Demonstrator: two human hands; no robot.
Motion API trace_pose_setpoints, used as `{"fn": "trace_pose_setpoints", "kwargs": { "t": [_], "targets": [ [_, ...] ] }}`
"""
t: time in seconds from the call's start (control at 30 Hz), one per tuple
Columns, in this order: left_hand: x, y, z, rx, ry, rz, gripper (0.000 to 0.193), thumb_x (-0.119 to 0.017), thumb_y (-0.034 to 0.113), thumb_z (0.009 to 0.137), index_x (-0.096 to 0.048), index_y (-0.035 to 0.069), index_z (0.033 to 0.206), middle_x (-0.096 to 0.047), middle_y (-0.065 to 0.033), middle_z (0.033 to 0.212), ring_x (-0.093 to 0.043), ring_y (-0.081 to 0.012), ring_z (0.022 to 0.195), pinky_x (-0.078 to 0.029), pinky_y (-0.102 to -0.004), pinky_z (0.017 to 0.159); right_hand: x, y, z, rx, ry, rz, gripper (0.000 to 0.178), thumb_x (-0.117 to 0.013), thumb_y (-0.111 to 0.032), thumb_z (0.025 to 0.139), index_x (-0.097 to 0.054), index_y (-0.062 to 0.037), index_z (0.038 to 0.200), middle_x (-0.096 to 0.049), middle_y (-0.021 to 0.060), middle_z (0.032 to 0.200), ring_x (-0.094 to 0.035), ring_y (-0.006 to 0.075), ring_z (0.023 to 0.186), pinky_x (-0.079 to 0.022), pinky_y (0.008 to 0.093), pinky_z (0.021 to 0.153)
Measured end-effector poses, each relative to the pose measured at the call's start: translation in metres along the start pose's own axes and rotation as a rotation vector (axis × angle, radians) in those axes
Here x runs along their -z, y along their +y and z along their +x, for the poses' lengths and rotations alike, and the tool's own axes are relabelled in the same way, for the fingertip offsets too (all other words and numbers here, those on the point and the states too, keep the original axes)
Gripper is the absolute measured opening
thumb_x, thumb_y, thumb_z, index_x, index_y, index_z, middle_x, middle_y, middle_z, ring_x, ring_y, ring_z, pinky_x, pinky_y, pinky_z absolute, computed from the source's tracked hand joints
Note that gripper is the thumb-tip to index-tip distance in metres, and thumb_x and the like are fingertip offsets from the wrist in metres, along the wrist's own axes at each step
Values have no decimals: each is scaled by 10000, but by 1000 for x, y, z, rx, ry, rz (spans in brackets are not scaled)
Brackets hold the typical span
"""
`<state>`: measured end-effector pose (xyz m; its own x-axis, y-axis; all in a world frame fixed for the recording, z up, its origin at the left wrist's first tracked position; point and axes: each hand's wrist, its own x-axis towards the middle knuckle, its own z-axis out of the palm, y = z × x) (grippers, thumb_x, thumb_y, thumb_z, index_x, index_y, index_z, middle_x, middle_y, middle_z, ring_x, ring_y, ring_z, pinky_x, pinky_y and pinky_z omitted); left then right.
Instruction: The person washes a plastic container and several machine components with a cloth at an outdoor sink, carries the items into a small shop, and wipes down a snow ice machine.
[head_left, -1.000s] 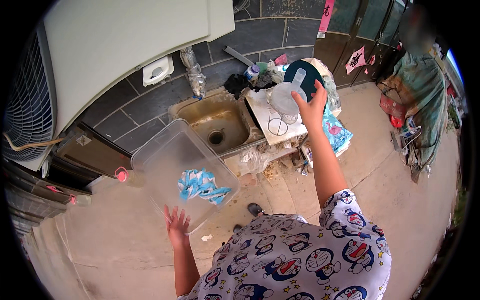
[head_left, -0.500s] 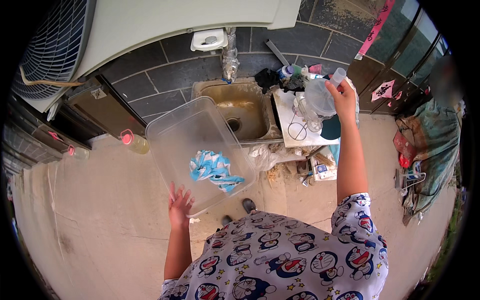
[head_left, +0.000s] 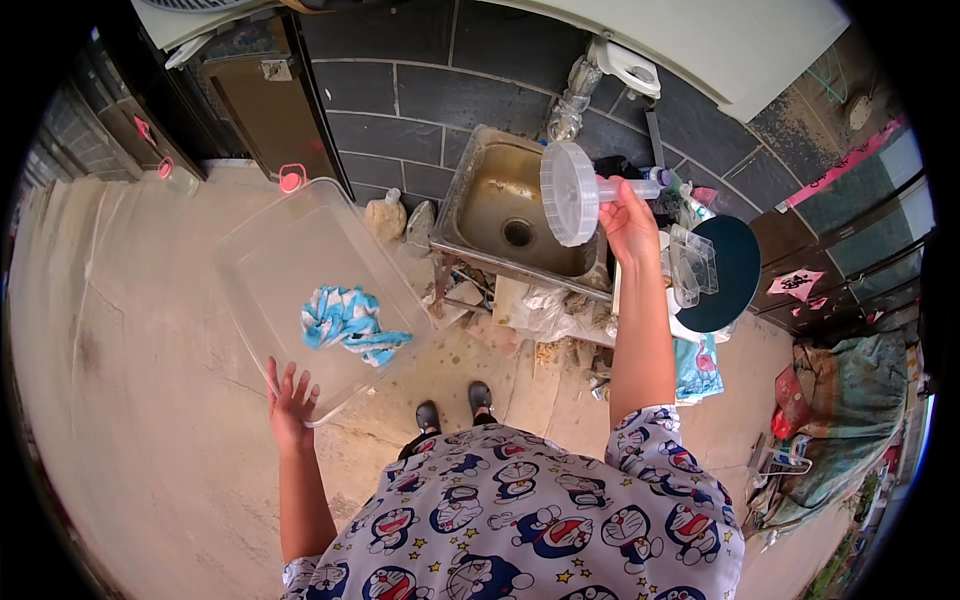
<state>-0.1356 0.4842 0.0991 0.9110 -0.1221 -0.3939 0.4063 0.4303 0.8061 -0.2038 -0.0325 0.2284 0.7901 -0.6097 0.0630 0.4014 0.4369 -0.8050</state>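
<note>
My left hand (head_left: pixel 292 402) grips the near corner of a large clear plastic tub (head_left: pixel 262 268), held tilted out to the left of the sink. A crumpled blue-and-white cloth (head_left: pixel 345 322) lies inside it. In my right hand (head_left: pixel 632 225) is a clear plastic scoop (head_left: pixel 570 193) with a round, shallow head and a thick tube-like handle. My fingers wrap the handle, and the head hangs over the right part of the metal sink (head_left: pixel 490 195). The sink's basin is stained brown, with a dark drain at its bottom.
Right of the sink stand a dark green round basin (head_left: pixel 735 275) and clear plastic containers (head_left: pixel 692 265). A foil-wrapped pipe (head_left: pixel 572 100) runs down the tiled wall. Beside the sink sit stones (head_left: pixel 386 218); a pink-capped jug (head_left: pixel 292 178) is behind the tub. Draped sheeting (head_left: pixel 850 400) is at far right.
My right hand has carried the scoop left from the cluttered ledge to over the sink, turning its head sideways. The tub has moved left, away from the sink. The view has shifted.
</note>
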Motion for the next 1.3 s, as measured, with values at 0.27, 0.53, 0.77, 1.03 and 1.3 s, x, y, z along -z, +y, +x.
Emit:
{"fn": "trace_pose_setpoints", "kwargs": {
  "t": [0.27, 0.53, 0.77, 1.03, 1.3],
  "targets": [
    [37, 27, -27, -86, 119, -9, 628, -545, 202, 845, -248, 218, 1398, -351, -97, 1339, -446, -245, 1109, -385, -393, 888, -18, 78, 73, 48, 205, -277, 204, -653, -154, 810, -559, 14, 878, -606, 99, 765, -569, 140, 565, -528, 261, 528],
    [3, 3, -16, -16, -7, -37, 592, -503, 122, 861, -263, 211, 1395, -380, -86, 1318, -466, -217, 1084, -404, -366, 864, 9, 112, 67, 341, 138, -935, 241, -632, -125, 814, -536, 30, 972, -622, 83, 814, -516, 102, 472, -443, 244, 429],
    [-35, -28, -10, 59, -181, 136, 586, -506, 116, 858, -276, 202, 1391, -426, -48, 1275, -485, -182, 1048, -413, -353, 847, -186, 144, -45, 266, -652, -752, 225, -641, -65, 771, -557, -40, 978, -583, 39, 932, -567, 128, 688, -477, 256, 644],
    [-73, -37, -17, 126, -359, 128, 627, -547, 166, 840, -258, 186, 1397, -399, -67, 1290, -478, -220, 1070, -414, -376, 846, -155, 175, -36, 351, -506, -1080, 332, -655, -120, 731, -508, -30, 1015, -557, 138, 970, -607, 256, 684, -489, 355, 638],
    [-81, -30, -3, 164, -362, 79, 685, -570, 253, 837, -202, 198, 1411, -325, -130, 1358, -411, -303, 1165, -379, -433, 904, -104, 74, -52, 677, -243, -1286, 463, -651, -122, 735, -480, -21, 1153, -498, 164, 1143, -476, 328, 1058, -391, 384, 900]
  ]
}}
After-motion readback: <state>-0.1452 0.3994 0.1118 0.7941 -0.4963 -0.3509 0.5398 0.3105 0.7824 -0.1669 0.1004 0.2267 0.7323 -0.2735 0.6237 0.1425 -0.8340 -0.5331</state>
